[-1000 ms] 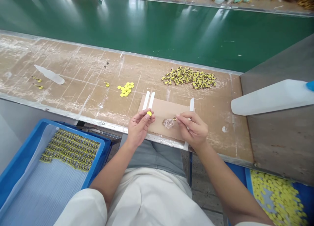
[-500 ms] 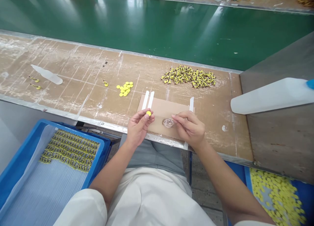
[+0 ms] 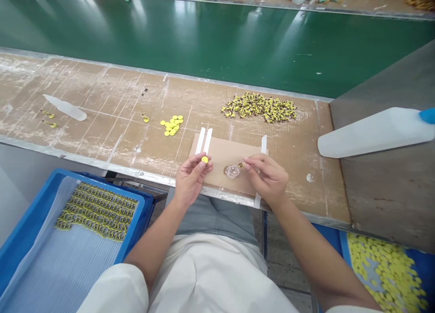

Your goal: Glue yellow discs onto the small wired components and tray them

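Observation:
Between the thumb and fingers of my left hand (image 3: pixel 190 177) is a small round yellow disc (image 3: pixel 205 160), its flat face turned up. My right hand (image 3: pixel 268 176) pinches a tiny yellow-and-dark piece (image 3: pixel 241 165) at its fingertips, just right of a small clear round dish (image 3: pixel 232 171). The dish rests on a cardboard sheet (image 3: pixel 231 147) with white tape strips on it. A loose group of yellow discs (image 3: pixel 172 125) lies left of the sheet. Behind the sheet spreads a heap of small yellow-and-dark pieces (image 3: pixel 260 107).
A white bottle (image 3: pixel 370 132) with a blue cap projects from the right above the bench. At lower left, a blue tray (image 3: pixel 131 240) holds rows of yellow-and-dark pieces. Another container of yellow discs (image 3: pixel 390 267) sits lower right. A white tapered strip (image 3: pixel 66 107) lies on the left bench.
My right hand has drawn slightly right, away from the dish, and the small piece in its fingertips now shows. My left hand still holds the disc in nearly the same place.

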A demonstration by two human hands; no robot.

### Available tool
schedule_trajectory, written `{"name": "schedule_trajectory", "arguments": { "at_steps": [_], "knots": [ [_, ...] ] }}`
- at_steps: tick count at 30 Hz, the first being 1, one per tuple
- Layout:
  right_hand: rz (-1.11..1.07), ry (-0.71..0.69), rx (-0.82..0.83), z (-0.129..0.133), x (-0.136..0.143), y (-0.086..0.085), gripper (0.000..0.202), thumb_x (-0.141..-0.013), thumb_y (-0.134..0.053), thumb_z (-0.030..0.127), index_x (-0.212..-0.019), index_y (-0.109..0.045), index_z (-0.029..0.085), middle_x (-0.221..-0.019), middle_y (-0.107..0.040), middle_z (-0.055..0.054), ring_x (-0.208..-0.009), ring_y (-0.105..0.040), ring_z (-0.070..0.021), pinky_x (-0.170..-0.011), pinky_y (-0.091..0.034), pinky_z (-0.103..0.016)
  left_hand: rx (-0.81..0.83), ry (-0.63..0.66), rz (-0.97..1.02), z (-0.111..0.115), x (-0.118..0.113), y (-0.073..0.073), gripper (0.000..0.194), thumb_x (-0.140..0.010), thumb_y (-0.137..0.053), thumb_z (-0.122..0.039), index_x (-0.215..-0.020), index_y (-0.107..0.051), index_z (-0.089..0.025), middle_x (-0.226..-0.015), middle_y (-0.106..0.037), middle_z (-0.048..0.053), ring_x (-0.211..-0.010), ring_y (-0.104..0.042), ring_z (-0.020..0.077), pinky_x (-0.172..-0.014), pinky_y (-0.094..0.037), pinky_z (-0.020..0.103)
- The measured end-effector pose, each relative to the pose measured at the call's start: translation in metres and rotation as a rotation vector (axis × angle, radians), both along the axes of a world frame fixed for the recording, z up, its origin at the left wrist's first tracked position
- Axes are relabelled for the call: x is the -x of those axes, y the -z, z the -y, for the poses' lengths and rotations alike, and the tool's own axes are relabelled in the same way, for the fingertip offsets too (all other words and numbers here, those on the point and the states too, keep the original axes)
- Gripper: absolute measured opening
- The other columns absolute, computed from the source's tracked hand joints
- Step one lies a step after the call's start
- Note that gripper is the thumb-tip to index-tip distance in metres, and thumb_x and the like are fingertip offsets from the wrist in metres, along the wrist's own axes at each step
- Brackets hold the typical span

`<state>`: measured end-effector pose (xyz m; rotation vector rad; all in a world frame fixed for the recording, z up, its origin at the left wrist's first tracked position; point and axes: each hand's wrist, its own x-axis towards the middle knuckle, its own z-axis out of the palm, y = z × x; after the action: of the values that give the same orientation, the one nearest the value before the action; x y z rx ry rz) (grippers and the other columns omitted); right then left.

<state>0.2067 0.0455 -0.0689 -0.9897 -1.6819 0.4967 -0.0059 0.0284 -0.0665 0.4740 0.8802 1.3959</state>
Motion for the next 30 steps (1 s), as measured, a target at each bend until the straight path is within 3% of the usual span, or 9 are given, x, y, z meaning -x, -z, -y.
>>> {"name": "schedule_trajectory", "arguments": {
  "at_steps": [7,12,15,18,25,30],
  "knots": [
    [-0.171,0.063,0.187,-0.006,-0.002,-0.008,0.014,-0.084,-0.072,0.021,-0.097,-0.077,0.024,-0.091,-0.075,-0.005,-0.082,-0.070,-0.0173,-0.073,-0.059,-0.030,0.057,0.077,0.034,-0.007,0.004,-0.008,0.027,-0.074,-0.082,-0.022,-0.101,-0.076,-0.020,-0.101,-0.076,0.005,-0.085,-0.072,0.0107,-0.082,-0.057,0.019],
    [-0.443,0.068,0.329,-0.045,-0.001,-0.029,0.018,-0.081,-0.076,0.030,-0.099,-0.077,0.026,-0.088,-0.076,-0.003,-0.073,-0.070,-0.0147,-0.069,-0.060,-0.028,-0.039,0.280,-0.006,-0.057,0.002,-0.026,0.027,-0.073,-0.082,-0.024,-0.098,-0.077,-0.018,-0.097,-0.077,0.007,-0.083,-0.073,0.0141,-0.079,-0.059,0.023],
    [-0.569,0.078,0.283,-0.068,0.005,-0.040,0.019,-0.080,-0.078,0.030,-0.098,-0.077,0.026,-0.089,-0.075,-0.002,-0.070,-0.068,-0.0130,-0.067,-0.060,-0.028,-0.090,0.389,-0.020,-0.094,-0.008,-0.035,0.027,-0.072,-0.083,-0.022,-0.098,-0.077,-0.017,-0.093,-0.078,0.007,-0.084,-0.074,0.0161,-0.080,-0.059,0.025],
    [-0.634,0.144,0.260,-0.075,0.015,-0.040,0.019,-0.081,-0.076,0.030,-0.099,-0.076,0.025,-0.089,-0.074,-0.003,-0.068,-0.066,-0.0121,-0.064,-0.059,-0.027,-0.085,0.417,0.000,-0.114,-0.020,-0.037,0.027,-0.072,-0.083,-0.023,-0.098,-0.077,-0.017,-0.093,-0.078,0.007,-0.084,-0.074,0.0160,-0.080,-0.058,0.024],
    [-0.636,0.093,0.356,-0.052,0.025,-0.035,0.021,-0.085,-0.072,0.022,-0.104,-0.075,0.030,-0.095,-0.070,-0.001,-0.070,-0.065,-0.0091,-0.066,-0.057,-0.023,-0.048,0.522,0.005,-0.097,-0.027,-0.030,0.025,-0.078,-0.079,-0.025,-0.102,-0.077,-0.020,-0.097,-0.078,0.008,-0.093,-0.074,0.0214,-0.086,-0.059,0.030],
    [-0.598,0.071,0.365,-0.045,0.027,-0.039,0.022,-0.087,-0.069,0.019,-0.105,-0.075,0.030,-0.097,-0.068,-0.001,-0.072,-0.068,-0.0110,-0.066,-0.059,-0.025,-0.051,0.563,0.035,-0.092,-0.023,-0.029,0.023,-0.081,-0.076,-0.023,-0.104,-0.077,-0.022,-0.099,-0.078,0.006,-0.092,-0.074,0.0182,-0.087,-0.059,0.026]
  ]
}}
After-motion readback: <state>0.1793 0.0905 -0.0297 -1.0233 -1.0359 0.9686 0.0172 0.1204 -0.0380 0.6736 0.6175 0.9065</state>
